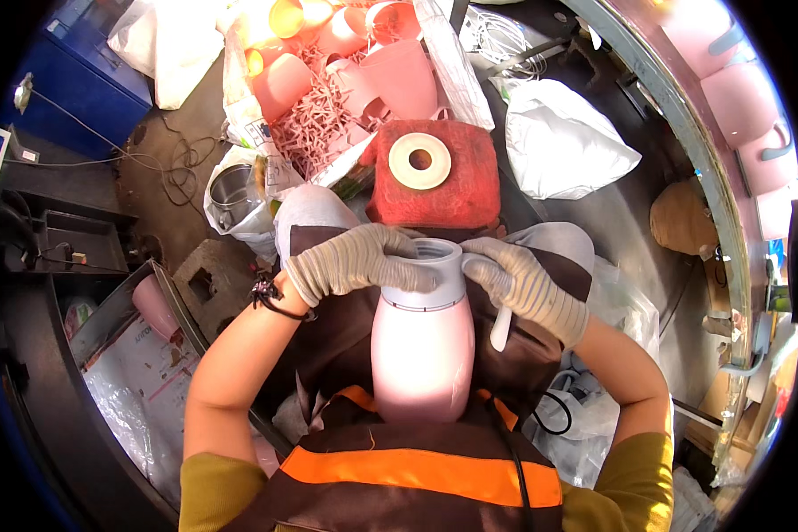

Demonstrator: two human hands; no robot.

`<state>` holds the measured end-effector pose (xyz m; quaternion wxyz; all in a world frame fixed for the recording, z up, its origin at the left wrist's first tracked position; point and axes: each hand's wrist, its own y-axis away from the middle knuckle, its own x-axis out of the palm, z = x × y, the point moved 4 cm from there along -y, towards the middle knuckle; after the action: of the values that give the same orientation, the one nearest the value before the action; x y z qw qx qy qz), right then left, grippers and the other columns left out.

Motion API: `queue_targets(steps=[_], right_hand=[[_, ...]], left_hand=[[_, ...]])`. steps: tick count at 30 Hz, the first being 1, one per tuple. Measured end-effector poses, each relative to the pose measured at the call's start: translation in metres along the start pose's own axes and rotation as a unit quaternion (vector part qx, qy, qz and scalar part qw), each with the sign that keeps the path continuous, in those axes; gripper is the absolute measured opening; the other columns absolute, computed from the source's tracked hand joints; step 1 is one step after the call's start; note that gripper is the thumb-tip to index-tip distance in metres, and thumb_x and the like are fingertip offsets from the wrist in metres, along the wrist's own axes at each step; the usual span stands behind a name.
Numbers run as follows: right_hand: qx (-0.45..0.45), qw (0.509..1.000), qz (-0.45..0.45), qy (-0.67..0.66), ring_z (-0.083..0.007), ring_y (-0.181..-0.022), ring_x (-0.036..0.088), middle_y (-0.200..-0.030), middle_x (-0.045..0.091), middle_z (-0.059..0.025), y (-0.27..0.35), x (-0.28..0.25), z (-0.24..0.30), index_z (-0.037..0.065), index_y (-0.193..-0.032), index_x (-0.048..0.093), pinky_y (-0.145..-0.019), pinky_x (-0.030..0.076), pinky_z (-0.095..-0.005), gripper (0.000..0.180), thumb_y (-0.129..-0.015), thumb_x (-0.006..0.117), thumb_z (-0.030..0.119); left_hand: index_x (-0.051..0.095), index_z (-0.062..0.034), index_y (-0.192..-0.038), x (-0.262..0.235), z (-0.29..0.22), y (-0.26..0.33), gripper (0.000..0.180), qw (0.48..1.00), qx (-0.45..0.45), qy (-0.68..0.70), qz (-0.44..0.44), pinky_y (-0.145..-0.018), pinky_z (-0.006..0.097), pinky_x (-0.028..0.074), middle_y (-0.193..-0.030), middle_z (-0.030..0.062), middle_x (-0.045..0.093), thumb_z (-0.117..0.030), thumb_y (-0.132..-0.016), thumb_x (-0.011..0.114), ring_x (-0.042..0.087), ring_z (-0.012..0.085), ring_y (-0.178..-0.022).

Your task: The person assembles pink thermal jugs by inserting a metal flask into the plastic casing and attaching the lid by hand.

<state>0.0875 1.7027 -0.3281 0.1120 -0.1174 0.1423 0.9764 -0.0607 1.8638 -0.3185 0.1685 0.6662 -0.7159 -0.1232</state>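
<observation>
A pink plastic jug body [423, 355] rests on my lap, its grey collar and open mouth pointing away from me. My left hand [355, 262], in a striped knit glove, grips the collar from the left. At the right side of the rim is my gloved right hand [519, 282], pressed there and holding a small white tool [501, 330] that hangs down beside the jug. I wear a brown apron with an orange band.
A red fuzzy block [470, 191] carrying a white ring [419, 161] sits just beyond the jug. Several pink jugs and shredded trimmings [328, 106] pile up farther back. White bags [563, 142] lie to the right, a metal tray [106, 310] to the left.
</observation>
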Motion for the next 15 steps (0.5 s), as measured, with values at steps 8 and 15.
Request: queue_targets(steps=[8, 15], right_hand=[[-0.089, 0.843, -0.141, 0.512, -0.0332, -0.120, 0.052, -0.124, 0.055, -0.0160, -0.132, -0.001, -0.029, 0.018, -0.124, 0.060, -0.101, 0.042, -0.0470, 0.054, -0.077, 0.075, 0.040], [0.083, 0.974, -0.114, -0.178, -0.0204, -0.111, 0.055, -0.122, 0.056, -0.0126, -0.042, 0.000, -0.027, -0.001, -0.134, 0.045, -0.096, 0.045, -0.0338, 0.067, -0.082, 0.072, 0.031]], left_hand=[[0.066, 0.0013, -0.112, -0.001, -0.010, 0.015, 0.049, 0.999, 0.009, -0.031, -0.005, -0.088, 0.030, 0.045, -0.099, 0.0054, 0.065, -0.023, -0.074, 0.084, 0.057, 0.0121, -0.095], [0.066, -0.0006, -0.097, -0.026, 0.005, 0.075, 0.046, 0.993, 0.060, -0.050, -0.084, -0.091, 0.031, 0.043, -0.103, 0.0041, 0.059, -0.025, -0.066, 0.089, 0.052, 0.0138, -0.100]])
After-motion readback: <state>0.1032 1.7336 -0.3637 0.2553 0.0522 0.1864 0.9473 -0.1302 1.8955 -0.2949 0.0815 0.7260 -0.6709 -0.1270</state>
